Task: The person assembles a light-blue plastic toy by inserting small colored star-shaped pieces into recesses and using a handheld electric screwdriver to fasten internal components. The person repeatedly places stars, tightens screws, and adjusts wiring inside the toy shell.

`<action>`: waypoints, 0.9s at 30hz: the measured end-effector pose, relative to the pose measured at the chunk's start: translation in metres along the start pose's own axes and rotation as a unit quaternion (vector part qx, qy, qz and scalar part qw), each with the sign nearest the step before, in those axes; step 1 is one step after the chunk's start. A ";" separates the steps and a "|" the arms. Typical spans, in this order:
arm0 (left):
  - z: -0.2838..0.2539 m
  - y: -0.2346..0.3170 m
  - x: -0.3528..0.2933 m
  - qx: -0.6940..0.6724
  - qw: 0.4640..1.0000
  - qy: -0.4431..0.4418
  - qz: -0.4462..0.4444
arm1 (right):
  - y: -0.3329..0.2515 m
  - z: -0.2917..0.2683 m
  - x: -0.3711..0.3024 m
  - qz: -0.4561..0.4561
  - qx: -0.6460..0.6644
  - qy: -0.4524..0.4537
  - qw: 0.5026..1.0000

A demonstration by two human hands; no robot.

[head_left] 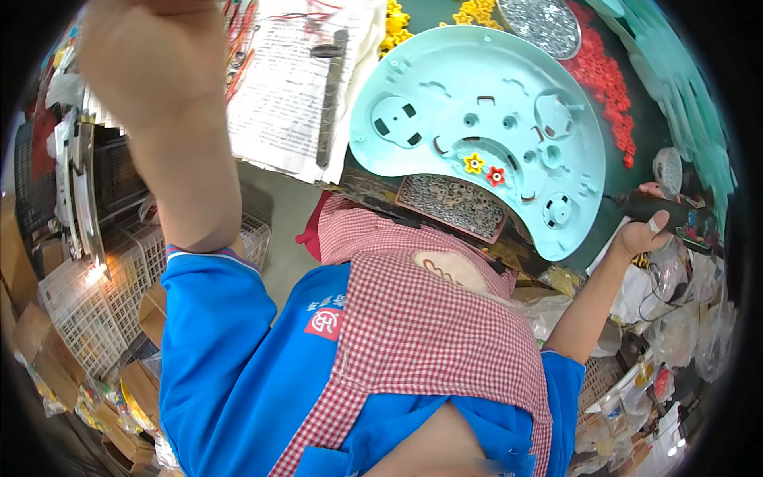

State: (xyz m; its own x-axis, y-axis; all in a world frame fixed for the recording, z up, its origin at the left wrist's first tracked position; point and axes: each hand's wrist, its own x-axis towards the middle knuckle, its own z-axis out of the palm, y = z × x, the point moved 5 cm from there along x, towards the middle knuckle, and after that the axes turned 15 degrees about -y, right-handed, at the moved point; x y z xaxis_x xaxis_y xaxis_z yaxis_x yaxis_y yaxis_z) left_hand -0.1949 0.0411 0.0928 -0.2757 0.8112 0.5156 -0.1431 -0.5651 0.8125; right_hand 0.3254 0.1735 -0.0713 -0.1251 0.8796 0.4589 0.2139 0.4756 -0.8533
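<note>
A light turquoise, curved plastic shell point(445, 87) lies in front of me with its inner side up, showing posts and slots. Near its inner curve sit a yellow star-shaped piece point(474, 163) and a red star-shaped piece point(496, 176), side by side. My right hand point(642, 236) is at the shell's right, closed round a dark electric screwdriver point(664, 208) whose tip points left toward the shell's edge; a whitish strip wraps one finger. My left hand point(151, 56) is raised large at the upper left, over the papers' left side, its fingers cut off by the frame's edge.
Small red parts point(600, 71), yellow parts point(477, 12) and a round metal bowl of screws point(542, 25) lie beyond the shell. A tray of small screws point(453, 208) is at the table's near edge. More turquoise pieces point(675, 87) are at right, printed papers point(290, 95) at left.
</note>
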 end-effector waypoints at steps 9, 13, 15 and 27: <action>0.034 -0.129 -0.114 -0.075 0.933 0.092 -0.339 | -0.124 0.044 -0.035 0.082 0.501 -0.231 0.830; 0.059 -0.145 -0.114 0.109 0.957 -0.135 -0.233 | -0.119 0.124 -0.071 0.143 0.462 -0.260 0.836; 0.071 -0.133 -0.119 0.235 0.918 -0.222 -0.231 | -0.123 0.153 -0.086 0.142 0.441 -0.214 0.860; 0.097 -0.136 -0.144 0.171 0.885 -0.284 -0.326 | -0.115 0.186 -0.106 0.084 0.355 -0.264 0.893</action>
State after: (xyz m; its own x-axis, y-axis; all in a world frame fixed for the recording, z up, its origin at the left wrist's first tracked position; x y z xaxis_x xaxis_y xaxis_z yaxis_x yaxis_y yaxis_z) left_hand -0.0437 0.0156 -0.0653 0.2966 0.9476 -0.1184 0.2265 0.0506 0.9727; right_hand 0.1336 0.0238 -0.0682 -0.6277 0.7228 0.2890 -0.3721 0.0476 -0.9270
